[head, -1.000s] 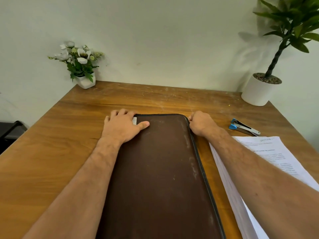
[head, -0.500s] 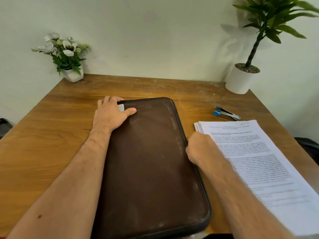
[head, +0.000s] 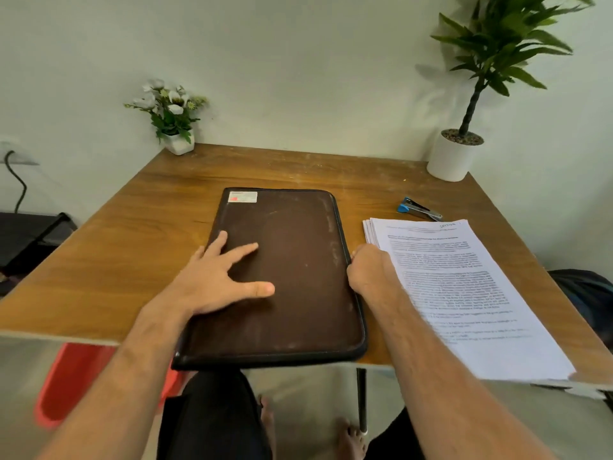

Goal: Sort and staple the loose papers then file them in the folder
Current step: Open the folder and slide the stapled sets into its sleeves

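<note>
A dark brown zipped folder (head: 298, 277) lies closed in the middle of the wooden table (head: 116, 260), and its near end juts over the front edge. My left hand (head: 219, 280) rests flat on the folder's left half with fingers spread. My right hand (head: 368, 270) is curled against the folder's right edge at the zipper line, where its fingertips are hidden. A stack of printed papers (head: 464, 293) lies to the right of the folder, under my right forearm. Behind the papers sits a blue and silver stapler (head: 418, 210).
A small white pot of flowers (head: 179, 144) stands at the back left corner, and a tall plant in a white pot (head: 451, 159) at the back right. A red stool (head: 76, 383) shows below the table's front edge. A dark bag (head: 583, 293) lies off the right side.
My right hand has slid from the folder's far right corner down along its right edge. My left hand has moved from the far left corner to mid-cover, baring a small label.
</note>
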Available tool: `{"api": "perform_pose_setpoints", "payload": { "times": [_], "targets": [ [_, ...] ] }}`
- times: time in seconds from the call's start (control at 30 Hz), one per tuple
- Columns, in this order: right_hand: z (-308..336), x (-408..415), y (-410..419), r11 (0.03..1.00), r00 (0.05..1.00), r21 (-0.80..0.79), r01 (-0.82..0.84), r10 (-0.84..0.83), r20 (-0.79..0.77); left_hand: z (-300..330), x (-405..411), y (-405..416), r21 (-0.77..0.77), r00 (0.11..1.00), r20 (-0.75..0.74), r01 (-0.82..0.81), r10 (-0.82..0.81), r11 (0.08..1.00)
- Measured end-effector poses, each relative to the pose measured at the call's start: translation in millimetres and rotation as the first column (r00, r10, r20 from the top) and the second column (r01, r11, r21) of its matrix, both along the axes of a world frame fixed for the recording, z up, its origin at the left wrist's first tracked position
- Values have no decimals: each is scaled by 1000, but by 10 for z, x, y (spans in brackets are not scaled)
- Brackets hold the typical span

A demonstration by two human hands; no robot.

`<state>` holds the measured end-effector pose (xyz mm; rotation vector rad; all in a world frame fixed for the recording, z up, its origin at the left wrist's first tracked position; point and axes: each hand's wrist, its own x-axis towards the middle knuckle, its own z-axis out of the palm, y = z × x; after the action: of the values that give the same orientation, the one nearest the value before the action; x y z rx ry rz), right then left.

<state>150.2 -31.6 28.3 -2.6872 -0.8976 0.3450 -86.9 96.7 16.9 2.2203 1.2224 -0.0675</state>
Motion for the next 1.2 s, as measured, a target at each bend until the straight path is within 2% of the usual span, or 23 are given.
{"api": "perform_pose_setpoints", "payload": {
  "times": [0.1,0.2,0.37,0.5,0.57,0.63,0.73,0.9,1.0,1.1,1.2],
  "targets": [
    [47,-137,-98,998,997,-40,-50,52,61,-71,-147,-259,29,995,71,-68,66,997],
    [88,-312,-324,998,994,19,-53,51,98,17,-137,-291,10,980,137,-144,141,990],
    [17,-557,-1021,996,999,79,-38,41,-32,-88,-150,-437,55,978,157,-149,139,987],
    [-84,-784,-1359,970,994,233,-65,83,-68,4,-146,-451,48,967,201,-173,160,984],
    [-216,-966,-1495,937,990,349,17,34,-139,-56,-186,-496,54,966,200,-175,161,983],
    [-323,-1182,-1596,899,961,418,131,-12,-275,-111,-217,-536,52,964,214,-173,159,983],
    [-331,-1588,-1595,802,850,505,320,-7,-527,-99,-194,-571,69,954,253,-181,159,981],
    [-340,-2316,-1200,679,661,523,515,74,-747,-90,-185,-629,104,950,262,-200,167,974],
    [-324,-2511,-1023,598,607,514,615,57,-793,-112,-185,-636,118,950,273,-186,148,975],
    [-305,-2619,-897,574,589,512,639,62,-806,-49,-157,-593,153,940,309,-197,142,968],
    [-337,-2761,-735,616,619,507,603,40,-785,-20,-161,-537,135,909,375,-246,181,960]
  ]
}}
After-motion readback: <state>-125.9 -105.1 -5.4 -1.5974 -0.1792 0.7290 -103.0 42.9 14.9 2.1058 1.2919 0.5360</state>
